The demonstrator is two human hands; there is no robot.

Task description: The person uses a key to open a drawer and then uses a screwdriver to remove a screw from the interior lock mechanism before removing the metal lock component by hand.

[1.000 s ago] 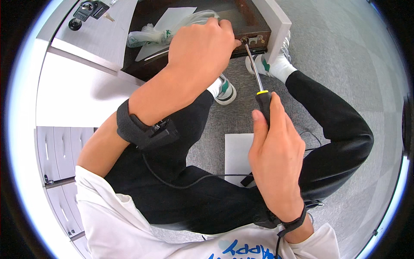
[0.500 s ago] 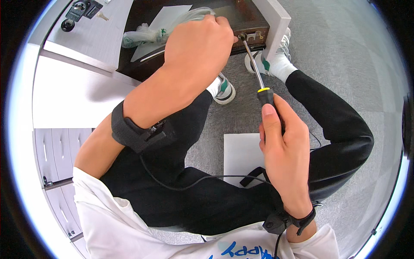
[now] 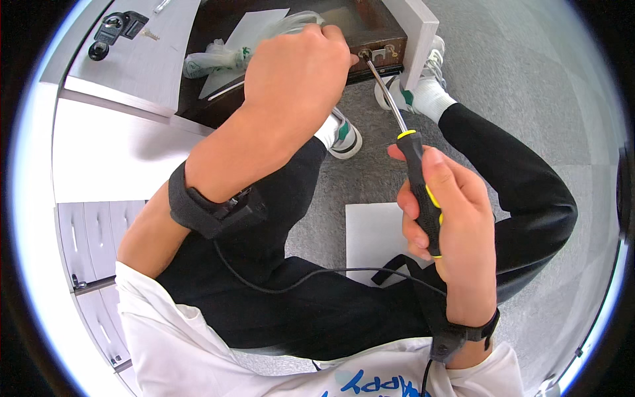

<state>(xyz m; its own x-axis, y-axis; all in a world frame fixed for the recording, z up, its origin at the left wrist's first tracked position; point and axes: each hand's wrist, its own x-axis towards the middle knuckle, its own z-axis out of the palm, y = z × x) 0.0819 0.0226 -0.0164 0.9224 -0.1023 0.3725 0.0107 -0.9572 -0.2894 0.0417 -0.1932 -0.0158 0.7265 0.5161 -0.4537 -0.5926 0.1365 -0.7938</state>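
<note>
My right hand is closed round a screwdriver with a black and yellow handle. Its steel shaft slants up and away, and the tip meets a fitting beside a small metal plate on the dark side of an open drawer. My left hand reaches over that drawer with curled fingers, one fingertip showing just left of the screwdriver tip. What the left fingers hold behind the drawer side is hidden by the hand. A plastic bag and a white sheet lie in the drawer.
On the pale panel at the far left lie a black lock part, a round black piece and a small key. White paper rests on the grey floor between my legs. A cable crosses my lap.
My right hand has turned on the screwdriver handle and shifted slightly right and lower, showing more of the handle. The left hand stays at the drawer side. The view has shifted a little.
</note>
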